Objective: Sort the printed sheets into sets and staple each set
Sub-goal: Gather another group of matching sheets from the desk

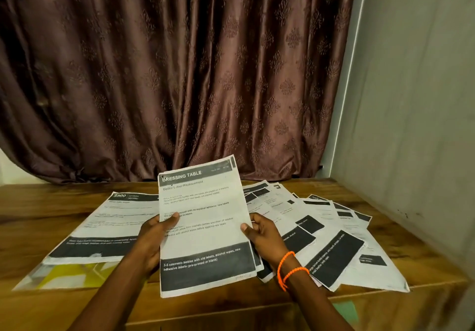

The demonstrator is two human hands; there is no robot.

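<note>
A brown patterned curtain [180,73] filled the upper frame, with a grey wall [411,99] at the right, and below them the wooden bench [38,215] ran across the lower half. On it lay the printed sheets in two groups: a fanned spread [331,243] at centre right, where at least six overlapping pages could be counted (the exact number was hidden by the overlap), and a flat pile [108,225] at centre left, its top page readable but its depth not. A yellow-and-white folder [64,274] showed from under that pile's near edge. No stapler was visible. In the middle of the frame one sheet headed "DRESSING TABLE" [205,228] stood raised off the bench, its long axis running up and away from the viewer, tilted slightly right. The left hand [154,238] gripped its left edge, thumb on the printed face and fingers behind; the right hand [262,235], with two orange bands [290,269] at the wrist, pinched the right edge the same way. By my reading the sorting was barely begun: the pile lay to the lower left of the held sheet, nearer the left hand, and the spread to the right, nearer the right hand.
</note>
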